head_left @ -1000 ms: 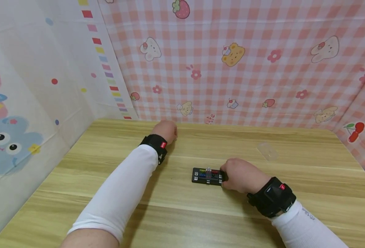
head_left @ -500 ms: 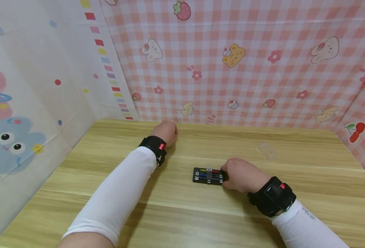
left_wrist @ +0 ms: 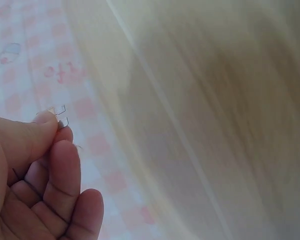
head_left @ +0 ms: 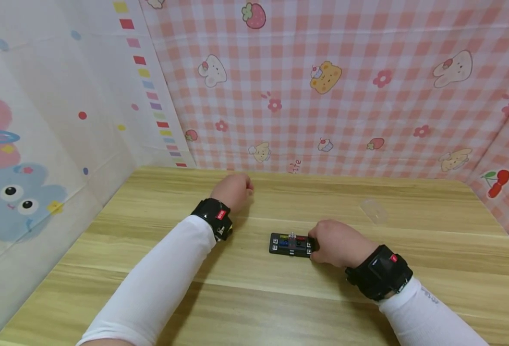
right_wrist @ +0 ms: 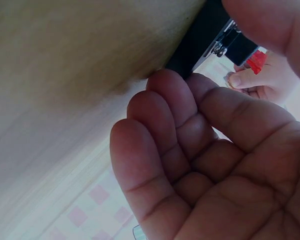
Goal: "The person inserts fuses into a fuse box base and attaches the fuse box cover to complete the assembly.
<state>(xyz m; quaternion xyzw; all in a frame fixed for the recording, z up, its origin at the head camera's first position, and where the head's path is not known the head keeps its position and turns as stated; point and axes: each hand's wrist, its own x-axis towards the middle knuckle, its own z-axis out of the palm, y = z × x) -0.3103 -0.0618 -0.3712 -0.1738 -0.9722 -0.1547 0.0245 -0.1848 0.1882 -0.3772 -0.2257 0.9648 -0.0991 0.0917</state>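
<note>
Steadying advised: black block (head_left: 291, 245) gripped at right end by right hand (head_left: 340, 243); small clear piece (left_wrist: 63, 121) pinched beyond block by left hand (head_left: 234, 193), light pressure best.

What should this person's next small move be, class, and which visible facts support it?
Probably bring the left hand towards the black block: it pinches a small piece well away from the block, while the right hand grips the block's right end, apparently steadying it on the table.
</note>
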